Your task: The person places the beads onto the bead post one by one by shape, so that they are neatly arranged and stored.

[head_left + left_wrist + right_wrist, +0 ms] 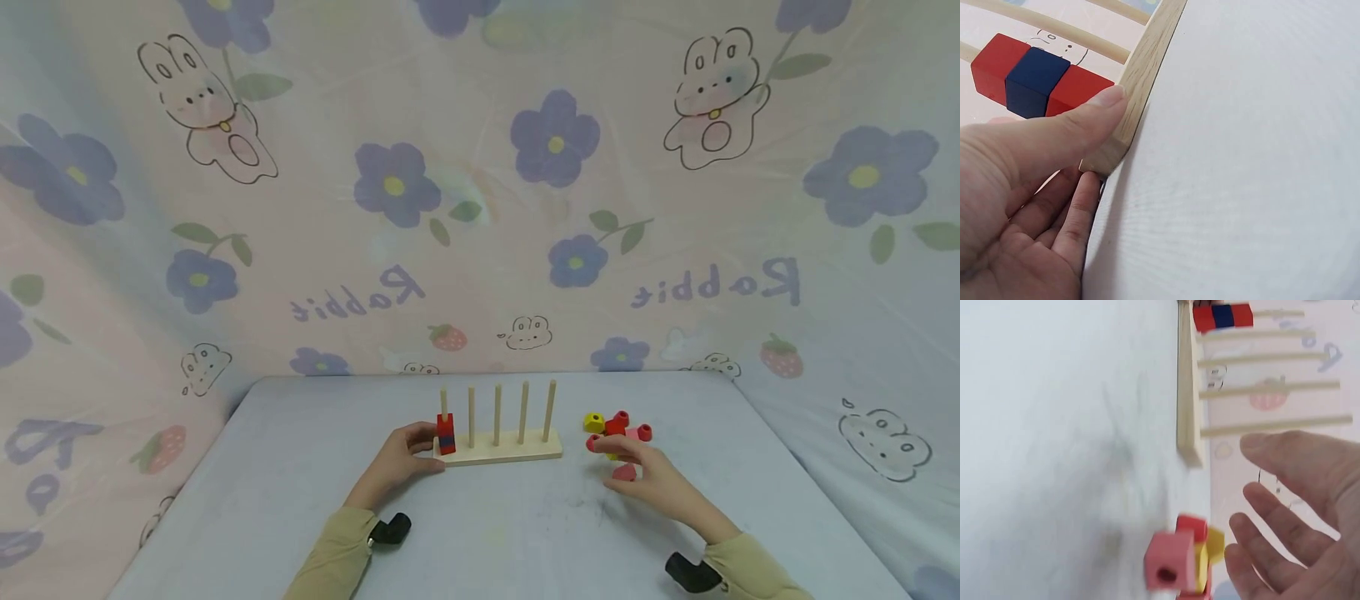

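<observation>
My left hand (397,465) (1029,150) grips the left end of a pale wooden base (501,455) (1146,72) (1186,394), thumb on its front face and fingers round the end. Five upright pegs stand on the base. The leftmost one carries stacked blocks (446,442), red, blue (1036,81) (1223,316) and red. My right hand (652,485) (1310,512) hovers over a small group of loose blocks, its fingers apart and slightly bent, holding nothing. A pink block (625,472) (1169,553) lies nearest to me, below that hand.
The loose group also has yellow (594,422), red (615,427) and pink pieces, right of the base on the white tabletop (480,525). A patterned curtain (480,208) hangs behind and beside the table.
</observation>
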`<state>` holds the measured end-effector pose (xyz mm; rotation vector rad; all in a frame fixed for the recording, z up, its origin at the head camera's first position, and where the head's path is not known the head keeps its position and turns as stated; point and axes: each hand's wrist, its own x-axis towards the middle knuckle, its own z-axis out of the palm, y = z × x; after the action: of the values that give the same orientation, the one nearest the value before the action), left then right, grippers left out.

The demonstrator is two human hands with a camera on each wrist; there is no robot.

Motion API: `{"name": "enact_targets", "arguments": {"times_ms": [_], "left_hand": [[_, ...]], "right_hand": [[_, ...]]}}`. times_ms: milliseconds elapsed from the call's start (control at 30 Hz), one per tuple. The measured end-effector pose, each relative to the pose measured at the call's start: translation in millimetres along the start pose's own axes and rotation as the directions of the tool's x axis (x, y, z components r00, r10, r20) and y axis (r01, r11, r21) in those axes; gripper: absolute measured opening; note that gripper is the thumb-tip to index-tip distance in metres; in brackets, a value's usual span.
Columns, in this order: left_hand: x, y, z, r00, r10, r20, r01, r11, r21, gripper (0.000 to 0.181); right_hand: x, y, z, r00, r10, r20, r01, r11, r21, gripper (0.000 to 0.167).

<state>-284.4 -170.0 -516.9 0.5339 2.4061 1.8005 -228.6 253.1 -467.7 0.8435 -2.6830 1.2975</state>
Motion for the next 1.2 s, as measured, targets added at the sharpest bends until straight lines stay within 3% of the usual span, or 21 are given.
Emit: {"name": "enact_targets", "arguments": {"times_ms": [100,233,300,500,867,1200], "left_hand": [[-1.0,2.1,0.6,1.0,0.004,0.003,-0.004,1.0,-0.004,0.059],[-7.1,19.0,1.5,1.0,-0.001,0.012,0.001,1.0,0.0,0.056],[-7.8,20.7,1.7,1.0,-0.006,0.009,0.006,1.0,0.006,0.056],[-1.3,1.0,0.0,1.0,-0.004,0.002,0.004,1.0,-0.008,0.061],[1.1,-1.3,0.7,1.0,-0.004,-0.012,0.004,1.0,0.005,0.06],[-9.8,28.3,2.1,1.0,-0.011,-0.008,0.011,1.0,0.013,0.055]], "right_hand": [[-7.5,10.6,-9.1,1.0,0.003,0.009,-0.003,1.0,-0.017,0.044],[-13.7,24.1,-17.1,0.999,0.041,0.03,-0.04,0.999,-0.024,0.041],[-14.7,28.9,-19.2,0.997,0.062,0.045,-0.061,0.998,-0.015,0.04],[-13.2,37.3,-20.1,0.996,0.08,0.047,-0.079,0.996,-0.038,0.033],[-8.1,42.6,-17.8,0.984,0.174,0.046,-0.17,0.983,-0.075,0.026],[-7.1,40.6,-20.2,0.981,0.193,0.019,-0.189,0.976,-0.11,0.024]]}}
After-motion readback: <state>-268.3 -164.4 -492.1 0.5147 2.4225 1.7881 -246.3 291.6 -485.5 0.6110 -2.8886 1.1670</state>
